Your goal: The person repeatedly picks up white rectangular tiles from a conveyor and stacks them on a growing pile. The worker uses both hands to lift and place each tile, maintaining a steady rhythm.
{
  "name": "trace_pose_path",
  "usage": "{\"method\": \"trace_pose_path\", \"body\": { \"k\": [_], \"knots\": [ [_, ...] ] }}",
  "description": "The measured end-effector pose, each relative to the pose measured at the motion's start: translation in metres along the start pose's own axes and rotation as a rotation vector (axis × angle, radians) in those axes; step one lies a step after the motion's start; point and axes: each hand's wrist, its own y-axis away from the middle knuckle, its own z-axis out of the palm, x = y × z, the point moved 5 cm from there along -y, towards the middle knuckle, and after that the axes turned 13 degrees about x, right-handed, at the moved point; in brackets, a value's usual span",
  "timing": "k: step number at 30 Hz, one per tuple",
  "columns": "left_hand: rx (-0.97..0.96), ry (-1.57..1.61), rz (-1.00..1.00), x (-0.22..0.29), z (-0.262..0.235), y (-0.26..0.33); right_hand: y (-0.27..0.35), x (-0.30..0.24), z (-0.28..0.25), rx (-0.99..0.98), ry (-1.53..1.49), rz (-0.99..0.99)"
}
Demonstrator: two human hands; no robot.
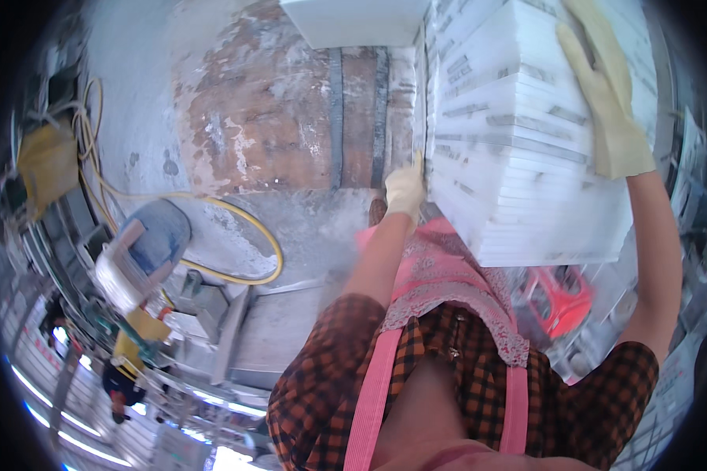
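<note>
— Stack of white flat foam-like boards (pixel 526 149), banded with grey printed strips along the edges: where does it sit?

— Upper right of the view, held up off the floor in front of the person's chest, tilted, between both hands.

— Left hand (pixel 405 191)?

— Pale yellow glove; pressed against the stack's lower left edge, fingers together and pointing up along the side. Gripping by flat pressure, not curled round anything.

— Right hand (pixel 605 94)?

— Same pale yellow glove; laid flat on the stack's broad outer face, fingers (pixel 585 27) stretched open and spread upward, palm touching the boards. Bare forearm runs down from it to the lower right.

— Clothing entry?

— Pink lace-trimmed apron (pixel 440 275) with pink straps, over an orange-and-black checked shirt (pixel 322 369).

— Items nearby?

— One more white slab (pixel 353 20), at the top edge just left of the stack. Red object (pixel 558 298) below the stack, partly hidden, kind unclear.

— Further out?

— Grey concrete floor (pixel 291 220) with a worn reddish-brown patch. Yellow hose (pixel 243 216) looping across it from the left. Blue round-topped machine part (pixel 161 235) with a white roll beside it, left of centre. Yellow sack-like object (pixel 47 161) at far left.
</note>
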Motion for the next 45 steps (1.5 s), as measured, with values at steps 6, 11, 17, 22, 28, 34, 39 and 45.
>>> {"method": "trace_pose_path", "body": {
  "k": [6, 11, 17, 22, 28, 34, 39, 45],
  "knots": [
    [-0.032, 0.286, -0.131, -0.002, 0.057, 0.123, 0.020, 0.030, -0.003, 0.076, 0.003, 0.005],
    [0.395, 0.808, -0.431, 0.000, 0.084, 0.254, 0.022, 0.034, 0.005, 0.172, 0.106, -0.168],
    [0.888, 1.194, -1.102, -0.032, 0.101, 0.465, 0.037, -0.042, -0.019, 0.208, 0.209, -0.168],
    [1.144, 1.449, -1.405, -0.026, 0.156, 0.624, 0.103, -0.133, -0.040, 0.333, 0.005, -0.239],
    [1.411, 1.422, -1.400, 0.032, 0.204, 0.701, 0.218, -0.289, -0.003, 0.087, -0.369, -0.861],
    [1.872, 1.055, -1.570, 0.043, 0.240, 0.866, 0.495, -0.347, 0.046, -0.670, -0.630, -0.859],
    [1.788, 0.217, -1.818, 0.079, 0.290, 1.029, 0.597, -0.247, 0.058, -1.010, -0.454, -0.248],
    [1.826, 0.333, -2.136, 0.137, 0.411, 1.184, 0.665, -0.167, -0.008, -0.805, -0.297, -0.474]
  ]
}}
